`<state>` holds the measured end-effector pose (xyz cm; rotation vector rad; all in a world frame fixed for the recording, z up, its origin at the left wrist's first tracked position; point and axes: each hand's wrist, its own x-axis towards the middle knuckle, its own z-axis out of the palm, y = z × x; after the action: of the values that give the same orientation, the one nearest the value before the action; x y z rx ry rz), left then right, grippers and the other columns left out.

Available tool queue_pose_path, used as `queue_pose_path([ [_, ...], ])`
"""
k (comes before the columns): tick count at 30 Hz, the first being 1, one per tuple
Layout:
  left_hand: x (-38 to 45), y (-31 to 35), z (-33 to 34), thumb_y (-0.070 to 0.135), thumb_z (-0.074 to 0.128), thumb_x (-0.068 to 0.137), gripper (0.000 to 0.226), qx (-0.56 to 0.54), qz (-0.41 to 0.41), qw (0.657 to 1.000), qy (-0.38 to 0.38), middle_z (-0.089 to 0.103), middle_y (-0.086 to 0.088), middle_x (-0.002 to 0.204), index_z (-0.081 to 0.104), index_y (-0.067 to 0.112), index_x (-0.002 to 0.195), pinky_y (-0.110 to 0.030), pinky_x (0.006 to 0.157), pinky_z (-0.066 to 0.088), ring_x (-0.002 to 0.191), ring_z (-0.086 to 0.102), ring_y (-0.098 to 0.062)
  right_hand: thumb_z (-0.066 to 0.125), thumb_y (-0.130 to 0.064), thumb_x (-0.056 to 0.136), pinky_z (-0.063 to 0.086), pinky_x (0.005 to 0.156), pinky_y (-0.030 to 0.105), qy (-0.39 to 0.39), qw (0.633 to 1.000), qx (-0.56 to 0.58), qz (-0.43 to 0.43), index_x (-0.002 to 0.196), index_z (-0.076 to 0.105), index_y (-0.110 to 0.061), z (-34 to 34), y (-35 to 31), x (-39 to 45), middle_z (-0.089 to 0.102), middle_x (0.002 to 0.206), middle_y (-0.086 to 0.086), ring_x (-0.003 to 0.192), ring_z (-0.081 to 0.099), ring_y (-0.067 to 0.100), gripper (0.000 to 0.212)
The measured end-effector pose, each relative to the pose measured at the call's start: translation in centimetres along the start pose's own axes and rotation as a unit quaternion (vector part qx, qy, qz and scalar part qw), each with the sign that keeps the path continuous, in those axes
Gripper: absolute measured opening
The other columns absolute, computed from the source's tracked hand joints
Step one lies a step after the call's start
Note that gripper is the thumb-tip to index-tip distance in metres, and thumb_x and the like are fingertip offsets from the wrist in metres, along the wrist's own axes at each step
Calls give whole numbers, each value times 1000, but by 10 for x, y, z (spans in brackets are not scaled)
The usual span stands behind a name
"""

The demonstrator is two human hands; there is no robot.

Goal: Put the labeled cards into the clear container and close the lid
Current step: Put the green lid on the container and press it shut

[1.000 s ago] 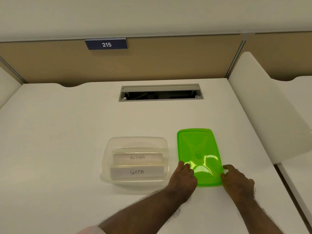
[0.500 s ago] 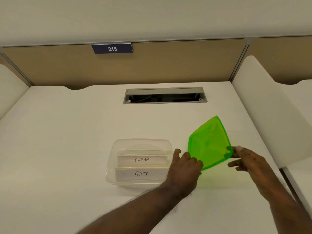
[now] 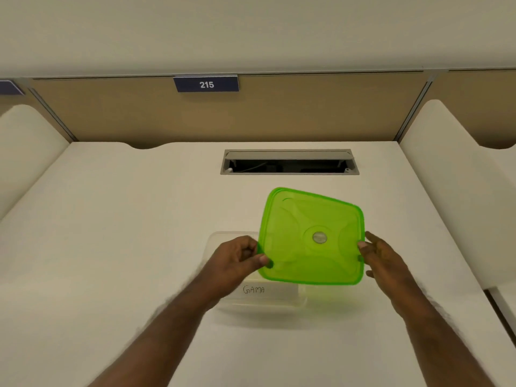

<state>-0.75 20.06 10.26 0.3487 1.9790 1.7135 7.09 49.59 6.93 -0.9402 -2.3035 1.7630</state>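
Person's body, head view: two bare forearms and hands

Left hand (image 3: pixel 237 261) and right hand (image 3: pixel 384 259): no sleeves, gloves, rings, watch or bands visible; short nails; both forearms uncovered.

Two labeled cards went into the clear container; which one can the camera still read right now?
The white paper card marked GAMA, nearest the person in the clear plastic container. The translucent green plastic lid, held by both hands, hides the other card.

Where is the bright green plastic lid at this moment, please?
In the head view, the bright green plastic lid is held in the air between the left hand and right hand, right of centre, partly over the clear plastic container.
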Motion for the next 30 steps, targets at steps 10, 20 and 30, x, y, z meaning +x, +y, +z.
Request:
queue_pose_path([
  [10,-47,-59,-70,14,71,86,8,-28,-157,979,126,72,-7,72,68,8,80,-26,60,46,60,56,-15,68,-11,86,54,58,37,-82,996,-44,3,125,55,-17,65,5,-14,66,98,10,67,66,25,41],
  [20,-46,-75,-70,16,71,86,5,91,-168,950,246,63,-2,63,68,13,89,-36,64,53,54,62,-18,70,-24,84,53,82,55,-49,991,-121,15,124,58,-17,100,1,-17,65,97,5,94,64,32,42],
  [30,-31,-75,-74,15,66,87,13,96,-233,940,229,67,-15,70,64,3,91,-36,66,53,58,61,-24,68,-25,86,54,82,54,-43,985,-165,-6,128,56,-15,101,-1,-20,61,106,9,98,60,29,45],
])
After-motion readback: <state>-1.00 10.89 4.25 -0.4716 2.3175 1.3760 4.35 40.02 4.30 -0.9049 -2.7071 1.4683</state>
